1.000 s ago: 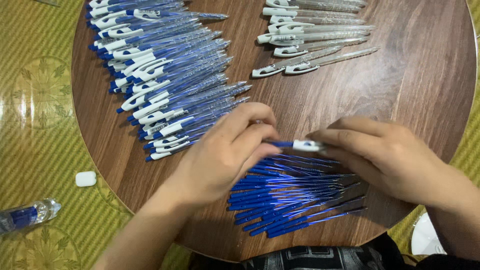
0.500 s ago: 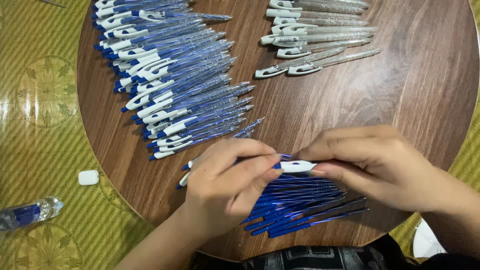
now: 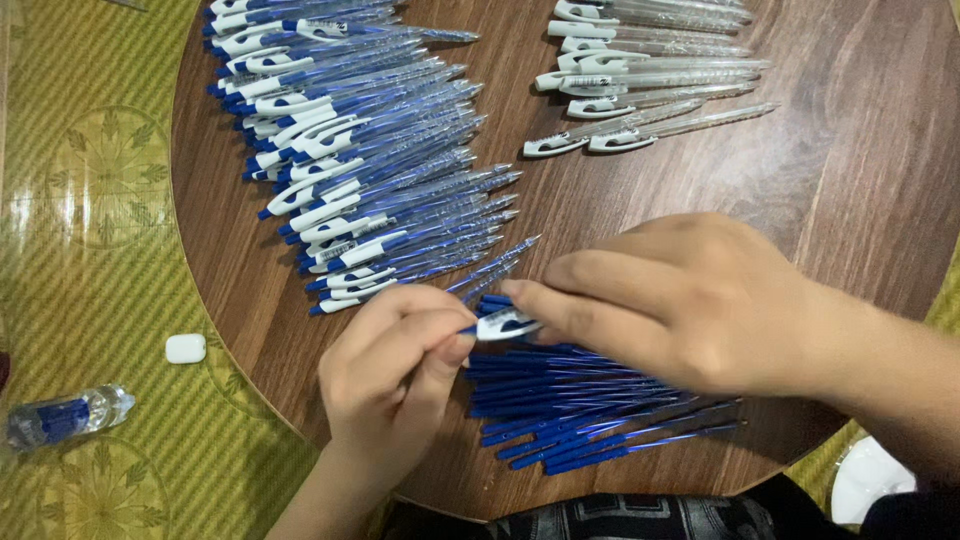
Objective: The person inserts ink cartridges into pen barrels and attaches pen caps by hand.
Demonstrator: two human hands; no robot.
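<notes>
My left hand [image 3: 395, 375] and my right hand [image 3: 680, 300] meet over the near part of a round wooden table [image 3: 850, 200]. Between the fingertips of both hands is a pen with a white clip [image 3: 503, 324]; its clear barrel points up and right behind my left hand. Just below the hands lies a loose pile of blue ink refills [image 3: 590, 405]. A long row of assembled blue and white pens [image 3: 350, 150] fills the table's left side.
Several clear pen barrels with white clips [image 3: 640, 70] lie at the top right of the table. On the green patterned mat to the left are a small white case [image 3: 185, 348] and a lying plastic bottle [image 3: 65, 415]. A white object [image 3: 865, 480] shows at bottom right.
Both hands have shifted slightly left and toward the row of pens. My left hand took up a pen from near the row, and the two hands now join on it.
</notes>
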